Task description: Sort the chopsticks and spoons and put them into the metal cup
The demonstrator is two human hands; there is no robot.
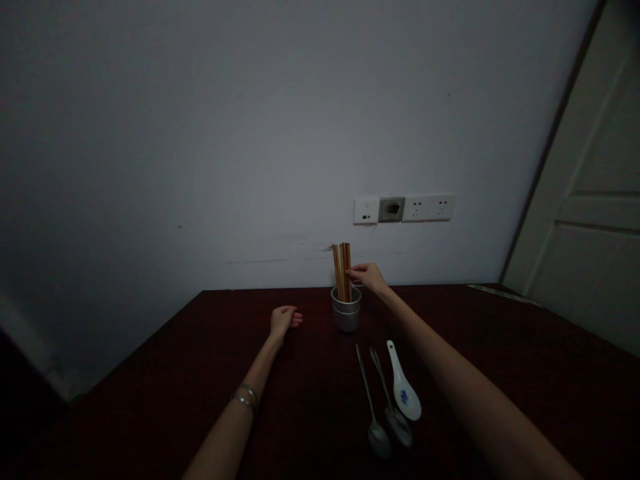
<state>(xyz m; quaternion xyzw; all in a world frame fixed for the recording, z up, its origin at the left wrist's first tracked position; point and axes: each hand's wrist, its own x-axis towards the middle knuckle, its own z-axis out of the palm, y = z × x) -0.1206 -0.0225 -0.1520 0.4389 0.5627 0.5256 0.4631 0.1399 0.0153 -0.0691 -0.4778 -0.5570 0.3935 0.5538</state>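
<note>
A grey metal cup point(346, 315) stands upright on the dark red table, with several wooden chopsticks point(341, 270) rising out of it. At the right side of the bundle, my right hand point(367, 275) pinches chopsticks between thumb and fingers; how many it grips I cannot tell. My left hand point(285, 319) rests to the left of the cup, apart from it, with loosely bent fingers and nothing visible in it. In front of the cup lie a long thin metal spoon point(379, 439), a second metal spoon point(399, 425) and a white soup spoon point(406, 399) with a blue mark.
The table point(165, 373) meets a plain wall point(280, 167) at its back edge. Wall sockets point(429, 208) and a grey switch plate point(391, 209) sit above it. A pale door point(595, 200) is at the right. A flat strip point(503, 293) lies near the back right edge.
</note>
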